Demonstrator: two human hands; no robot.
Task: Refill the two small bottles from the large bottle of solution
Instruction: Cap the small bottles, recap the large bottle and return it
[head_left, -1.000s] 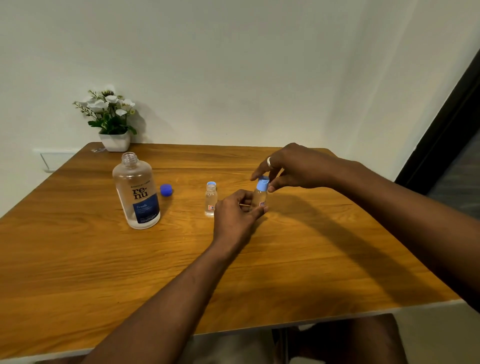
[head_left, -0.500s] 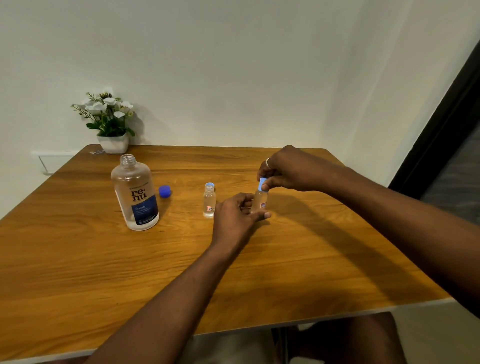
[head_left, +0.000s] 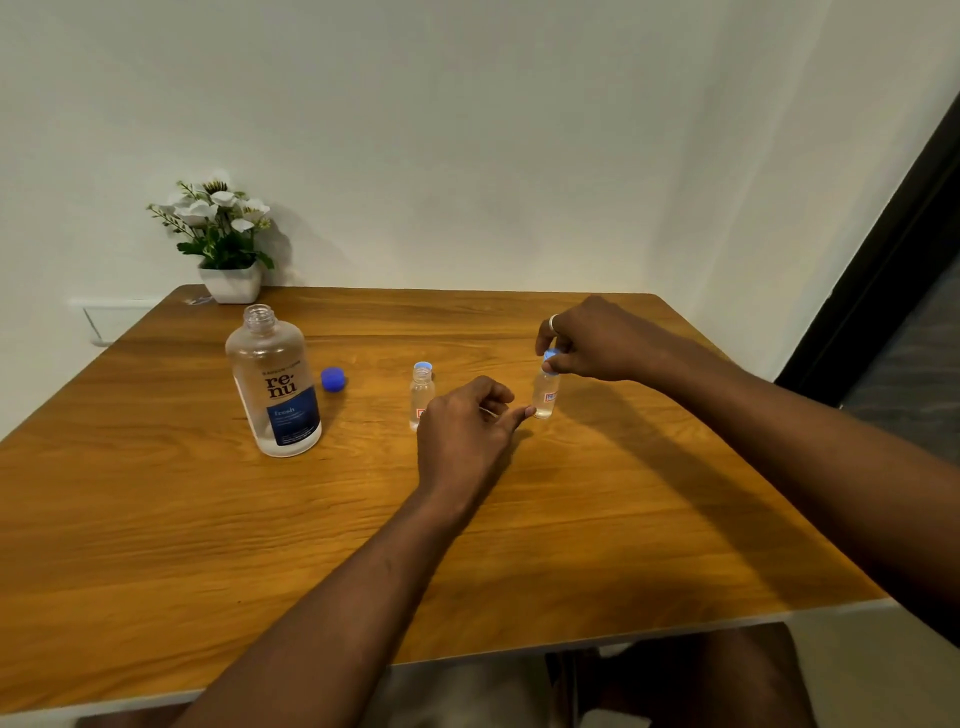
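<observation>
The large clear solution bottle (head_left: 274, 384) with a dark blue label stands uncapped at the left of the wooden table (head_left: 156, 519). Its blue cap (head_left: 333, 378) lies just to its right. One small clear bottle (head_left: 421, 394) with a light blue cap stands mid-table, partly behind my left hand (head_left: 462, 431). The second small bottle (head_left: 546, 392) stands further right. My right hand (head_left: 597, 340) pinches that bottle's light blue cap from above. My left hand has let go of the bottle body; only one fingertip reaches toward its base.
A white pot of white flowers (head_left: 223, 244) sits at the table's far left corner against the wall. A dark door frame (head_left: 893, 291) runs down the right side. The table's near edge (head_left: 623, 644) is white, with my legs below it.
My right hand has closed down onto the cap of the right small bottle. My left hand has loosened from the bottle body and drawn slightly back. The view has shifted a little.
</observation>
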